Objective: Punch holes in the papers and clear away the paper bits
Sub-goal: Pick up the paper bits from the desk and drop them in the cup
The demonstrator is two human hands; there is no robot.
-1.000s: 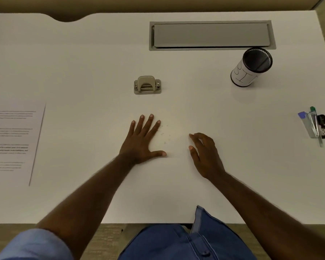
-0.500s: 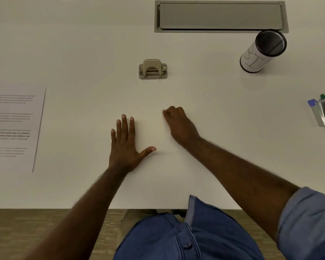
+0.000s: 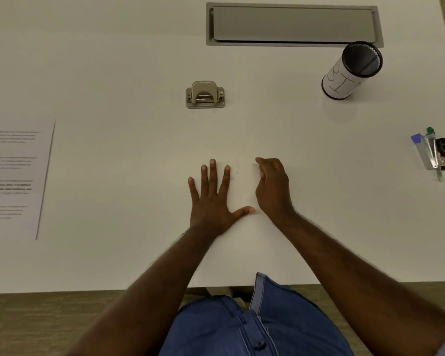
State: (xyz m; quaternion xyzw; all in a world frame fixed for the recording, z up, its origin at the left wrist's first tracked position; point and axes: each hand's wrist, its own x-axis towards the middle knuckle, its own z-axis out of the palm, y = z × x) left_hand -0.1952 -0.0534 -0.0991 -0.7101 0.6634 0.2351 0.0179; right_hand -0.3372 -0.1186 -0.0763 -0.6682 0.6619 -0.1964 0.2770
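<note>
Left hand (image 3: 212,199) flat on the bench (image 3: 113,73), fingers spread, holding nothing. Right hand (image 3: 272,186) on edge at its 3 o'clock, fingers curled; whether it holds anything, cannot tell. Paper bits (image 3: 238,173) faint between them. Likely weightless, prone to scatter: better swept into a pile than pinched. Hole punch (image 3: 205,95) at 12 o'clock; printed papers (image 3: 13,176) far at 9 o'clock.
</note>
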